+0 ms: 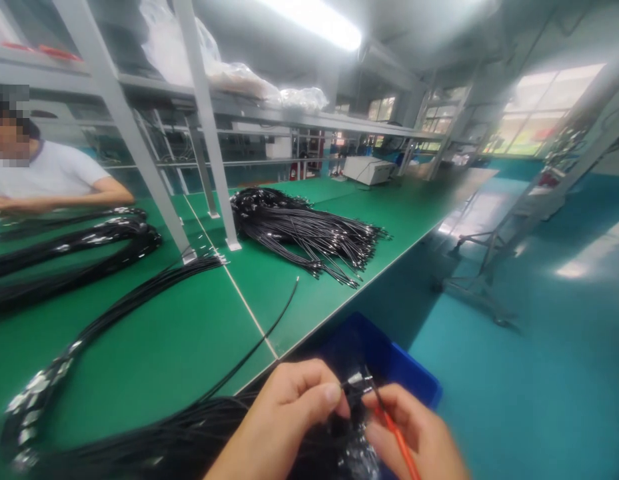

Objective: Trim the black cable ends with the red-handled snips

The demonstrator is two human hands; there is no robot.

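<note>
Two-handed at five o'clock, pinching probable cable end [345,384] in left hand [309,393], gripping red tool [400,441] in right hand [426,427] by blue bin [414,375], seemingly mid tip-work, likely needing steady aim.

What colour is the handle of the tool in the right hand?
Orange-red: the tool's handle in the right hand, seen in the head view.
</note>
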